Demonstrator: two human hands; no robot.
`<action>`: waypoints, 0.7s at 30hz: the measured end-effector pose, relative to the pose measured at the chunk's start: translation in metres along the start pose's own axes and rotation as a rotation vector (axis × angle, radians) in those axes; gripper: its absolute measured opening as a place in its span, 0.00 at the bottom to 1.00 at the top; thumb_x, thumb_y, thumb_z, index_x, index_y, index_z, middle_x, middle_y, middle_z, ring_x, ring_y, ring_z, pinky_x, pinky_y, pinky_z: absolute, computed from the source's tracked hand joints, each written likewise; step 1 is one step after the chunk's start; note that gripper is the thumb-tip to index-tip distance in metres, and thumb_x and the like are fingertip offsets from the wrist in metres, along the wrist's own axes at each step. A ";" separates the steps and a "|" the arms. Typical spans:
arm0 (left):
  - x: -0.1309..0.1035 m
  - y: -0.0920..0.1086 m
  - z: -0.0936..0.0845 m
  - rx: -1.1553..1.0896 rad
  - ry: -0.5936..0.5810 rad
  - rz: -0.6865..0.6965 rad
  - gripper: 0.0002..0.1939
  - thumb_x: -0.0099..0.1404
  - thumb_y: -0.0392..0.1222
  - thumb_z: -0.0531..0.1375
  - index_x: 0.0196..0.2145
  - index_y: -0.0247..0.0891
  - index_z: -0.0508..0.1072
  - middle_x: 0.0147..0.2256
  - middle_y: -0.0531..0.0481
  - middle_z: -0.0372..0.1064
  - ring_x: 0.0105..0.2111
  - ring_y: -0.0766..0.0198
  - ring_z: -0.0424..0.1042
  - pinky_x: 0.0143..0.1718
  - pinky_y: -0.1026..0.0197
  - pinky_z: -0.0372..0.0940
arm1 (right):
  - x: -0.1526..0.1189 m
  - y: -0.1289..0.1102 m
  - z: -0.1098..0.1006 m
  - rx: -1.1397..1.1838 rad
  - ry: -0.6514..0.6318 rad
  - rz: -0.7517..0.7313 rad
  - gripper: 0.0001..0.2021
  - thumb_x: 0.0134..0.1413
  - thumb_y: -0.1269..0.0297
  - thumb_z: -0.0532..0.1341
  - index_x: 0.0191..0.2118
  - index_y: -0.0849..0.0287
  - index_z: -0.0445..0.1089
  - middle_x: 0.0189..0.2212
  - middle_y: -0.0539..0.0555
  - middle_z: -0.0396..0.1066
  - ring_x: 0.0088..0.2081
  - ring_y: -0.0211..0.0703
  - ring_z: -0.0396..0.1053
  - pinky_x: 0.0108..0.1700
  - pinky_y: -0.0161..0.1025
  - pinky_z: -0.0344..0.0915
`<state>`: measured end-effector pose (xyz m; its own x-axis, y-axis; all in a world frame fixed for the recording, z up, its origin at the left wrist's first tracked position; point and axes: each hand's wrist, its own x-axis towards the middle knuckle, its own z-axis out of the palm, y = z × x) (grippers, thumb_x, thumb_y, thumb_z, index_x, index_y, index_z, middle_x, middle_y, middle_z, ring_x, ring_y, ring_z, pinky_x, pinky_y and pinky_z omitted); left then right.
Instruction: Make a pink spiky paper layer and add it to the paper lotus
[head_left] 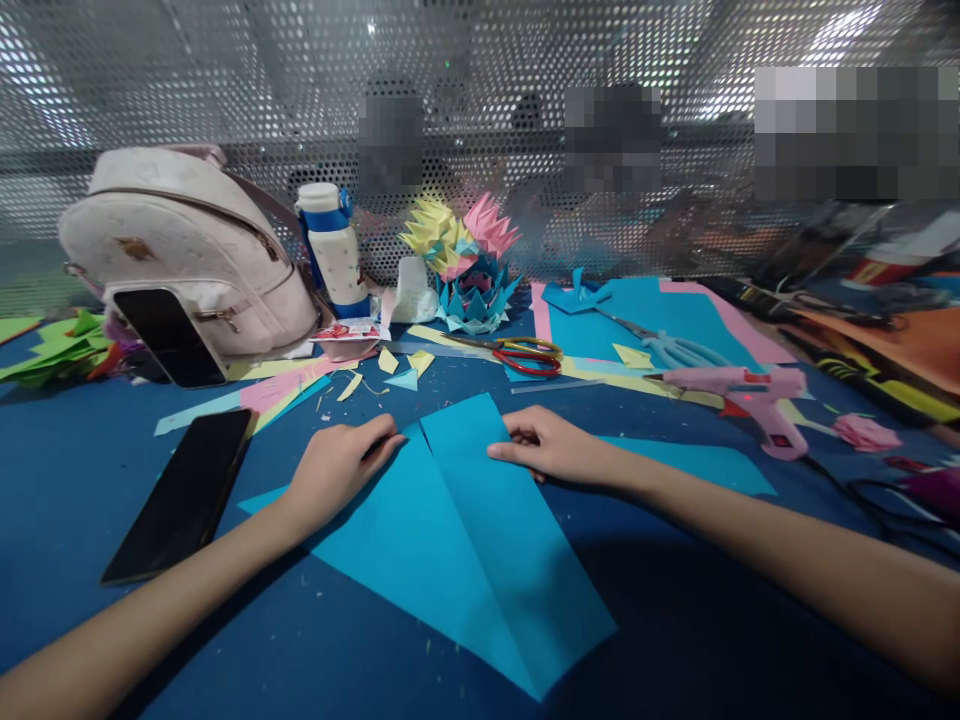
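Observation:
A large blue paper sheet [465, 540] lies in front of me, with a crease running down from a short slit near its top edge. My left hand [341, 465] pinches the sheet's upper left edge between thumb and fingers. On the other side, my right hand [551, 445] grips the upper right edge, thumb on top and fingers curled beneath. Another piece of blue paper [697, 465] is partly under my right forearm.
Two phones [184, 495], a white backpack [187, 250] and a bottle [334, 250] are at left. Folded paper flowers [476, 290], red-handled scissors [529, 357] and paper scraps lie behind the sheet. At right are blue scissors [682, 352] and a pink glue gun [772, 400] with its cord.

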<state>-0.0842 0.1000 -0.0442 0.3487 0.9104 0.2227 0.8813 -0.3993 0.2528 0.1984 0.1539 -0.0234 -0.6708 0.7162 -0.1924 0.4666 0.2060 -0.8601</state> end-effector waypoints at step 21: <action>0.013 -0.009 -0.030 -0.634 0.347 -0.321 0.15 0.68 0.52 0.52 0.30 0.38 0.65 0.26 0.55 0.59 0.26 0.65 0.59 0.27 0.65 0.57 | 0.005 -0.006 -0.016 0.733 0.034 0.107 0.34 0.55 0.31 0.46 0.36 0.61 0.69 0.32 0.59 0.75 0.35 0.46 0.73 0.37 0.39 0.68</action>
<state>-0.0967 0.1123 -0.0152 -0.1037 0.9475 0.3025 0.5352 -0.2032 0.8199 0.2012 0.1669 -0.0123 -0.6196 0.7299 -0.2888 0.0165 -0.3558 -0.9344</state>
